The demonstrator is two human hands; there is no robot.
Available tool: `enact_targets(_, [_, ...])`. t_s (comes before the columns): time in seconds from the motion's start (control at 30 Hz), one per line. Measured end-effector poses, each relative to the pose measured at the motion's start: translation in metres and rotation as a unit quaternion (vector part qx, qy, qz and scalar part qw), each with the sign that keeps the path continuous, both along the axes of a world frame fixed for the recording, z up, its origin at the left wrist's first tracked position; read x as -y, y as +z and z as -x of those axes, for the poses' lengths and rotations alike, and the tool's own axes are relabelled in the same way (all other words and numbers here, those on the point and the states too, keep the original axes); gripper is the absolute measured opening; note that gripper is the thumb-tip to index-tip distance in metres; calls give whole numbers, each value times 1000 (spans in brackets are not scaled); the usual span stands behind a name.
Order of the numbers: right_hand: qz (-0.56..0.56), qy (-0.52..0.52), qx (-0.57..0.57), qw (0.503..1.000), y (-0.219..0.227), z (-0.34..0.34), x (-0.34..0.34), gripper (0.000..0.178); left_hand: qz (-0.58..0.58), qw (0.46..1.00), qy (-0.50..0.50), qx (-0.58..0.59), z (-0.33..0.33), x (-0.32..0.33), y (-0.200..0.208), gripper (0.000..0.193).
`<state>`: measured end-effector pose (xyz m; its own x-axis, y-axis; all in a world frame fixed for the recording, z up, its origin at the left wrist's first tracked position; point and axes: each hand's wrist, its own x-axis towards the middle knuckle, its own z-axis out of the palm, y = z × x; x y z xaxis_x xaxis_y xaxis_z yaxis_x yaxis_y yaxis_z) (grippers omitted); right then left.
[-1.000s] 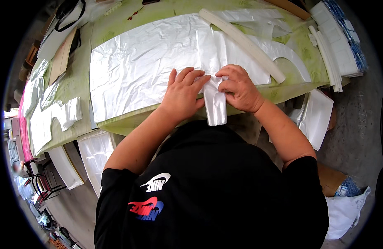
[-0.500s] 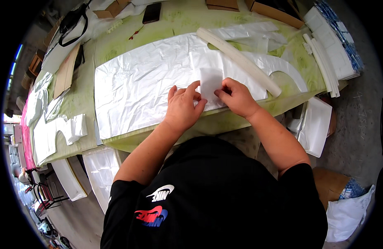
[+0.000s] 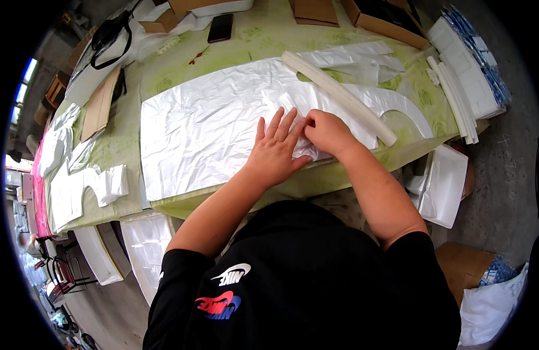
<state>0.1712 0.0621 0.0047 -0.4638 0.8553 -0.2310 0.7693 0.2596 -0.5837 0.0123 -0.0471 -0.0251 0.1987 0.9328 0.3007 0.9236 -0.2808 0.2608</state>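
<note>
A large, crinkled white plastic vest bag (image 3: 193, 134), or a stack of them, is spread on the table in front of me. My left hand (image 3: 276, 146) lies palm down on it with the fingers spread. Right beside its fingertips, my right hand (image 3: 328, 131) is closed, thumb and fingers pinched together over the plastic. Whatever those fingers hold is hidden from view. Across the bag's right part rests a cream-coloured tube (image 3: 339, 96), slanting from far left to near right. Beyond my fingers the film is bunched into small folds.
A green patterned cloth (image 3: 240, 44) covers the table. On it are a dark phone (image 3: 220, 28), cardboard boxes (image 3: 386, 22) and thin white rolls (image 3: 453, 99). More white bags (image 3: 68, 189) lie at the left. White bins (image 3: 444, 186) stand below the table edge.
The small translucent white piece held up between both hands is no longer seen upright. My left hand has flattened and spread onto the bag; my right hand has come closer to it.
</note>
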Motion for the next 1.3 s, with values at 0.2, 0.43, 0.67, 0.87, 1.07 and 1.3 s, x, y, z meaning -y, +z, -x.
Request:
enact_targets(0.2, [40,-26,-106,993,-10,-16,14,34,87,995,27,29,0,1,1,93])
enact_targets(0.43, [109,-14,-238,965,3,-57,92,26,100,988,-111,26,10,39,13,73])
enact_targets(0.67, [-277,186,-194,923,-4,-63,62,41,110,980,-123,116,16,28,14,65])
enact_targets(0.87, [-235,167,-173,942,-18,-54,42,15,36,982,23,182,14,13,5,37])
enact_targets(1.07, [-280,61,-112,952,-30,-38,41,21,56,975,107,187,7,4,9,54])
enact_targets(1.3, [-278,23,-28,960,-25,-29,48,22,-7,991,79,108,2,-2,1,63])
